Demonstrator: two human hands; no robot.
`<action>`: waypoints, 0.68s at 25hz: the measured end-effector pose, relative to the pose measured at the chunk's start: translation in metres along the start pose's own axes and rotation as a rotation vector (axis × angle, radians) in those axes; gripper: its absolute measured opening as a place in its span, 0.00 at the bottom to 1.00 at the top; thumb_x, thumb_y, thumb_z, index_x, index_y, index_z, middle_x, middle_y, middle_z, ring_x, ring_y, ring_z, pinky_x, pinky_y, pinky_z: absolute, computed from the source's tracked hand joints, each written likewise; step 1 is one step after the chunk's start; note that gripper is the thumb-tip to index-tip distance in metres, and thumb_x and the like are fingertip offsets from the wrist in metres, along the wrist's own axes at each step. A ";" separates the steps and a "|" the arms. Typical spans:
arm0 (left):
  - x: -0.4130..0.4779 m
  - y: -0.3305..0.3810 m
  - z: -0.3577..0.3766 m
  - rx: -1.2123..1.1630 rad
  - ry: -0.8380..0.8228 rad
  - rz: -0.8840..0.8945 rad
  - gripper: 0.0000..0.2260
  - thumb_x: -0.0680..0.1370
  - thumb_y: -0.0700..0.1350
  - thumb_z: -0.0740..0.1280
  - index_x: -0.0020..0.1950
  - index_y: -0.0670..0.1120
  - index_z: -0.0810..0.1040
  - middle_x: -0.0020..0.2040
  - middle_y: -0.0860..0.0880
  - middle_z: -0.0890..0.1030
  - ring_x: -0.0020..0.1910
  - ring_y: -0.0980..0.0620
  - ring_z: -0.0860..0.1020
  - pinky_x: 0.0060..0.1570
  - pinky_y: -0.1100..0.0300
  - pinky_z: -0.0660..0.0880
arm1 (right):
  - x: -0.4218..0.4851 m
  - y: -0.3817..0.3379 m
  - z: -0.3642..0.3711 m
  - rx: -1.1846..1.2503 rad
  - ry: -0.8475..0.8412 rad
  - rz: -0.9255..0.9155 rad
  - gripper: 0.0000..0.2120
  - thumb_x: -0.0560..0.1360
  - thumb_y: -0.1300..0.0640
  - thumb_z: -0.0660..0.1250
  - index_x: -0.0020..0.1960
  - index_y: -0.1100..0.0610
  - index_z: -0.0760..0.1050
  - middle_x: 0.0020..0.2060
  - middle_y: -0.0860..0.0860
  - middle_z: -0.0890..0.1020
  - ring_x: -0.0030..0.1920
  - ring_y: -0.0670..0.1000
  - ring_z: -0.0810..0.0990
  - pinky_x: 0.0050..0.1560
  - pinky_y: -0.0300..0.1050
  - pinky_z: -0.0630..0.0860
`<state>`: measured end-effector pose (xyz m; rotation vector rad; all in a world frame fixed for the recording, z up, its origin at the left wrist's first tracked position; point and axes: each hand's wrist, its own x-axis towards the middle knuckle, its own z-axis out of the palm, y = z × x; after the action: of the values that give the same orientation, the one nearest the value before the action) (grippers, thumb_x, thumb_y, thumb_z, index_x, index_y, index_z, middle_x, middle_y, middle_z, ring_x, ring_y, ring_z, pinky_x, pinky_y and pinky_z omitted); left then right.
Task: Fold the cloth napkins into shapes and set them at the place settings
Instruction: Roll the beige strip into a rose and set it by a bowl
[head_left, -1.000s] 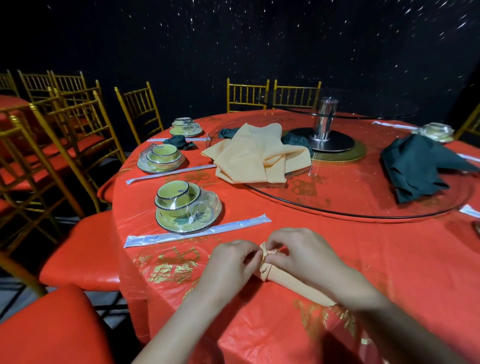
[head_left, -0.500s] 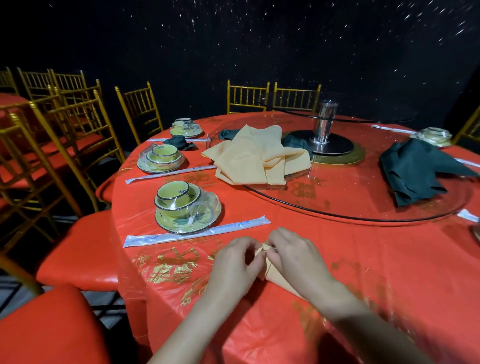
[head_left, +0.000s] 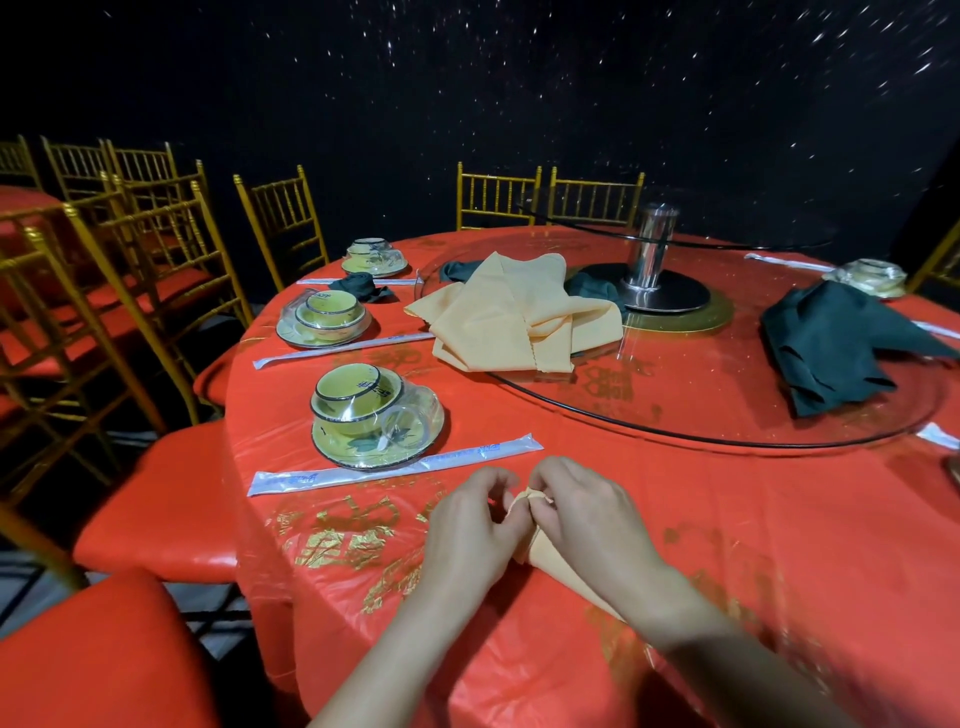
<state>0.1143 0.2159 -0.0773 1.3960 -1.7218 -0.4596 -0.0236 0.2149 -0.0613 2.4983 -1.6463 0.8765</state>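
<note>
The left hand (head_left: 470, 525) and right hand (head_left: 587, 519) both pinch the napkin (head_left: 553, 564), bowl (head_left: 358, 389) at 10 o'clock. Either pinch slips, the fold probably pops open.

On the table (head_left: 727, 519), we locate the turntable (head_left: 675, 387) at rear centre, bearing a left napkin pile (head_left: 514, 317) and a right napkin pile (head_left: 831, 343). The dish set (head_left: 374, 415) lies to its left, the chopstick packet (head_left: 395, 462) just before the set, the folded napkin (head_left: 556, 558) before the packet's right end.
</note>
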 end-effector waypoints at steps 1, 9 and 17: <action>0.000 0.000 0.000 0.018 -0.001 -0.002 0.02 0.72 0.45 0.68 0.43 0.51 0.77 0.36 0.58 0.76 0.30 0.57 0.70 0.34 0.63 0.62 | 0.000 0.000 -0.002 0.108 -0.017 0.041 0.04 0.70 0.54 0.62 0.40 0.54 0.74 0.35 0.45 0.77 0.34 0.51 0.78 0.32 0.45 0.75; -0.013 -0.004 0.007 -0.058 0.061 0.133 0.06 0.72 0.46 0.65 0.47 0.51 0.79 0.43 0.58 0.80 0.42 0.60 0.75 0.40 0.72 0.66 | 0.014 -0.009 -0.025 -0.087 -0.192 0.136 0.06 0.73 0.52 0.64 0.49 0.49 0.74 0.44 0.45 0.78 0.49 0.52 0.77 0.44 0.45 0.70; -0.017 -0.013 0.004 -0.064 -0.024 0.180 0.11 0.72 0.53 0.60 0.49 0.50 0.77 0.45 0.57 0.77 0.44 0.61 0.74 0.43 0.67 0.68 | -0.002 0.005 -0.013 0.248 -0.113 0.170 0.03 0.69 0.57 0.72 0.39 0.49 0.79 0.34 0.41 0.75 0.37 0.43 0.77 0.41 0.40 0.73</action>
<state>0.1196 0.2263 -0.0957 1.1827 -1.8175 -0.4288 -0.0340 0.2185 -0.0522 2.6407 -1.9195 1.0318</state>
